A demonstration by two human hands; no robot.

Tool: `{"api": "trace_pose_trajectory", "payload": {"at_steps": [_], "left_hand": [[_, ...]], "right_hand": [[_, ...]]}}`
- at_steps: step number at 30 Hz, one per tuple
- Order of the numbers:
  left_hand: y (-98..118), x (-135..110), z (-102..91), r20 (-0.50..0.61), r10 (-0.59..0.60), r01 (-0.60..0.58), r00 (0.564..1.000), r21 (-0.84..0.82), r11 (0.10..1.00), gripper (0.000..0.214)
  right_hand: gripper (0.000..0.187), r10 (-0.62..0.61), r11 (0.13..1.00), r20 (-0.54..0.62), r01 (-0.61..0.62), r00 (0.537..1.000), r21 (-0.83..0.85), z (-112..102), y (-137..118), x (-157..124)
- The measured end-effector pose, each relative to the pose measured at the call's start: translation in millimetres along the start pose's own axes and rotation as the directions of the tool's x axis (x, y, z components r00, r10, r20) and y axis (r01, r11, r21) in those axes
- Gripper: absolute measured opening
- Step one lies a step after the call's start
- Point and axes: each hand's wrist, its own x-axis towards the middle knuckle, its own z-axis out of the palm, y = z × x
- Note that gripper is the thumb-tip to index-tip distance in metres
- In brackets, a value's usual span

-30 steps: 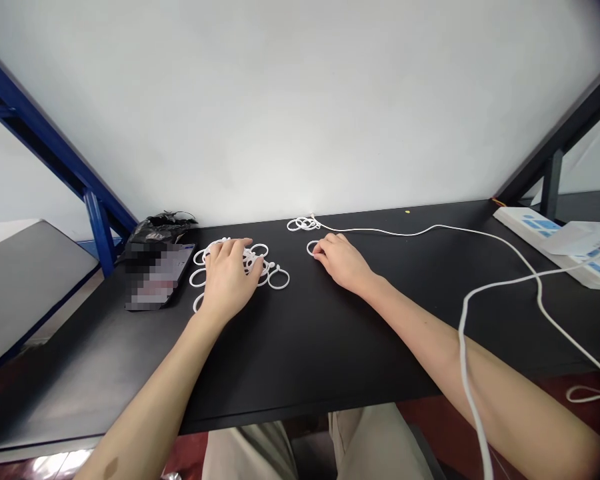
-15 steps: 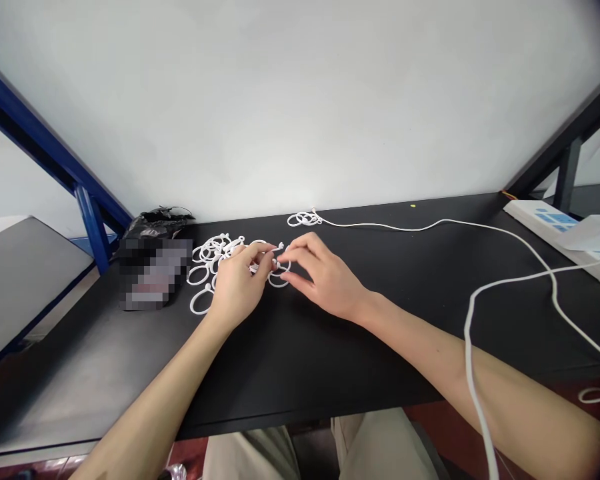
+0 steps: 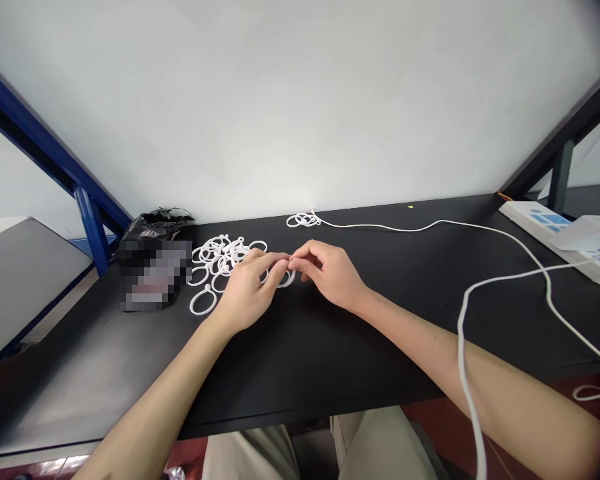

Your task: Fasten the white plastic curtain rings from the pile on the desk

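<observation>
My left hand (image 3: 253,293) and my right hand (image 3: 325,273) meet above the black table (image 3: 300,347), fingertips pinched together on a white plastic ring (image 3: 284,279) between them. A pile of several white rings (image 3: 220,257) lies just left of my left hand, with one loose ring (image 3: 203,301) nearer me. A white cord (image 3: 405,228) runs from a small cluster of rings threaded on its end (image 3: 304,219) at the back of the table, off to the right and over my right forearm.
A black bag and a blurred flat object (image 3: 153,270) lie at the left of the table. White boxes with blue marks (image 3: 570,241) sit at the far right. A blue frame (image 3: 87,220) stands left, a dark frame post (image 3: 560,175) right, and a white wall behind.
My right hand left the spot near the cord's end and came left to meet my left hand. My left hand lifted off the ring pile, and both now pinch one ring.
</observation>
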Motion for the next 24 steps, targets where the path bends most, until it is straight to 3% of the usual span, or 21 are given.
{"api": "trace_pose_trajectory", "payload": {"at_steps": [5, 24], "left_hand": [[4.2, -1.4, -2.0, 0.032, 0.126, -0.127, 0.992, 0.028, 0.992, 0.037], [-1.1, -0.5, 4.0, 0.032, 0.176, -0.179, 0.984, 0.087, 0.98, 0.039]], "right_hand": [[0.03, 0.007, 1.0, -0.028, -0.007, 1.0, -0.008, -1.3, 2.5, 1.7], [0.026, -0.003, 0.996, -0.058, -0.002, 0.998, -0.092, -2.0, 1.3, 2.6]]}}
